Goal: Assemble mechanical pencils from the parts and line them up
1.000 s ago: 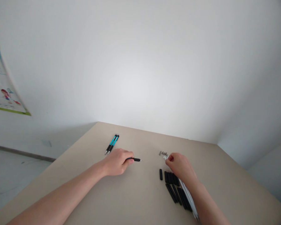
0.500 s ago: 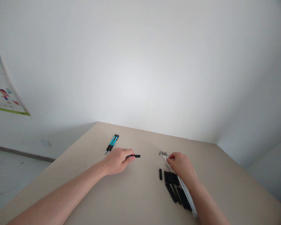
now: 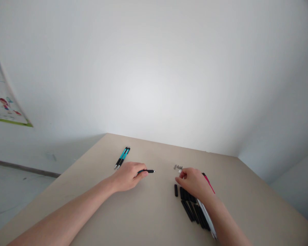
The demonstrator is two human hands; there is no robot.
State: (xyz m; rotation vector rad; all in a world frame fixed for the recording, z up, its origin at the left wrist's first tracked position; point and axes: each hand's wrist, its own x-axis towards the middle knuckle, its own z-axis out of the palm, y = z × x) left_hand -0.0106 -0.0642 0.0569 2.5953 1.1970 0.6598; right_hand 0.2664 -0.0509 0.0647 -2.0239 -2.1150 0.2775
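My left hand (image 3: 130, 176) is closed around a pen (image 3: 150, 171); its black grip end and thin tip stick out to the right from between thumb and fingers. My right hand (image 3: 191, 181) hovers over the small parts on the right, thumb and forefinger drawn together. Whatever may be between those fingertips is too small to tell. Just beyond them lie several small metallic pen tips (image 3: 175, 167) and a small whitish piece (image 3: 180, 171). Below the hand are black grip sleeves (image 3: 176, 190), longer black tubes (image 3: 187, 210) and white refills (image 3: 207, 217), partly hidden by my right forearm.
Two turquoise and black pens (image 3: 122, 158) lie side by side at the back left of the beige table (image 3: 143, 212). A pink and black piece (image 3: 208, 183) shows behind my right wrist. The white wall (image 3: 154, 85) borders the table's far edge.
My right hand has shifted left and slightly nearer, away from the small whitish parts. The pink and black piece has come into view behind it. My left hand stays still with the pen.
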